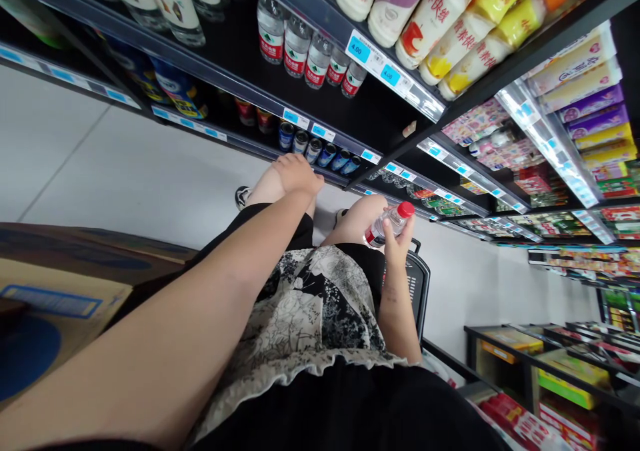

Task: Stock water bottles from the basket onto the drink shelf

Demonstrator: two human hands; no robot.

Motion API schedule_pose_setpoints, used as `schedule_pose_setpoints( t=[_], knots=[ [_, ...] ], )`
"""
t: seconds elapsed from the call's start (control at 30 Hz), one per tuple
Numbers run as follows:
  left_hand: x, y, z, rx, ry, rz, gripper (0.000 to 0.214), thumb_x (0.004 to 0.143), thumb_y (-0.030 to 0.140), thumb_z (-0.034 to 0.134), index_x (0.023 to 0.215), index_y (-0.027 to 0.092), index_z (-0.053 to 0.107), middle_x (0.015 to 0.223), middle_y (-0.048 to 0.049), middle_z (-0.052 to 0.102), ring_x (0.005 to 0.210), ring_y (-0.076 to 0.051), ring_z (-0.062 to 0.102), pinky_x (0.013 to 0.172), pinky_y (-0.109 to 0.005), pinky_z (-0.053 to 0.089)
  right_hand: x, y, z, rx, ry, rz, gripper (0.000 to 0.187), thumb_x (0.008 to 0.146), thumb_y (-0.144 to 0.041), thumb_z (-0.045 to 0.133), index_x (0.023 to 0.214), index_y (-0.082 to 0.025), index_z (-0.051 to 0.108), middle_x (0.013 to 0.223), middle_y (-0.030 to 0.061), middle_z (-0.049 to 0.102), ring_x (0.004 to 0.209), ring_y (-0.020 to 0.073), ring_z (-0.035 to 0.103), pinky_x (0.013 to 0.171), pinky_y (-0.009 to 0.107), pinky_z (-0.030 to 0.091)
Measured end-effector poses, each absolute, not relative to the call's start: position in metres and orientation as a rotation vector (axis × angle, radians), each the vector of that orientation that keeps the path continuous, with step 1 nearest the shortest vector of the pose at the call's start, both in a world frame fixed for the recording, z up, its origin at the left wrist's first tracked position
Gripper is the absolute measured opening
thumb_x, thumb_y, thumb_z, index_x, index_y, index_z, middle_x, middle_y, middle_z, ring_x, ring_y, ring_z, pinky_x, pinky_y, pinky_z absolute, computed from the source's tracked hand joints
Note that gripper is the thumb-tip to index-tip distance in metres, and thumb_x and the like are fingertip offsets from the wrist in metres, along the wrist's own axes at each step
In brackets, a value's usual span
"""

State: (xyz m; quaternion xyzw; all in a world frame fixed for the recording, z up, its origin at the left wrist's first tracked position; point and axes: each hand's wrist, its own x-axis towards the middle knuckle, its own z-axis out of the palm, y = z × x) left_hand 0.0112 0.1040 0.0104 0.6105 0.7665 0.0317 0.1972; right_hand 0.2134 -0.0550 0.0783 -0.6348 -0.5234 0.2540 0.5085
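In my right hand [397, 243] is a small clear water bottle [387, 225] with a red cap and a red label. It is tilted, cap toward the upper right, and lies over my right knee. My fingers wrap round its side. My left hand [295, 173] rests on my left knee, fingers laid over it, holding nothing. Similar red-labelled water bottles [295, 50] stand in a row on the shelf ahead. Below them, blue and silver cans [314, 150] line the lowest shelf, just beyond my left hand.
A black shopping basket [423, 291] sits on the floor beside my right arm. Cardboard boxes [65, 288] stand at the left. White and yellow drink bottles [435, 21] fill the upper shelf. More racks [530, 354] of packaged goods stand at the lower right.
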Motion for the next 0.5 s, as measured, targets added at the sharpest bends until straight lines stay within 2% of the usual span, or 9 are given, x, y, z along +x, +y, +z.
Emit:
schedule_pose_setpoints(
  t=[0.2,0.33,0.5],
  knots=[
    [0.013,0.105,0.009,1.726,2.158,0.056,0.070,0.085,0.040,0.051,0.140,-0.001,0.043,0.141,-0.0312,0.045,0.127,-0.044,0.039,0.106,-0.053,0.025,0.227,-0.056,0.070,-1.415,-1.366,0.640,0.058,0.083,-0.050,0.069,0.128,-0.021,0.048,0.125,0.0135,0.061,0.114,0.0254,0.065,0.102,0.042,0.052],
    [0.014,0.105,0.008,1.736,2.172,0.032,0.070,0.085,0.041,0.052,0.141,-0.001,0.043,0.141,-0.0311,0.045,0.126,-0.043,0.041,0.105,-0.052,0.027,0.236,-0.057,0.061,-1.379,-1.341,0.642,0.057,0.082,-0.046,0.071,0.129,-0.023,0.047,0.121,0.0118,0.062,0.105,0.0253,0.068,0.094,0.043,0.055],
    [0.015,0.104,0.008,1.744,2.187,0.026,0.069,0.086,0.041,0.052,0.140,-0.001,0.044,0.139,-0.0302,0.047,0.126,-0.042,0.041,0.106,-0.051,0.027,0.239,-0.056,0.057,-1.465,-1.318,0.595,0.058,0.082,-0.046,0.070,0.130,-0.023,0.047,0.118,0.0106,0.064,0.103,0.0235,0.068,0.096,0.042,0.054]
  ],
)
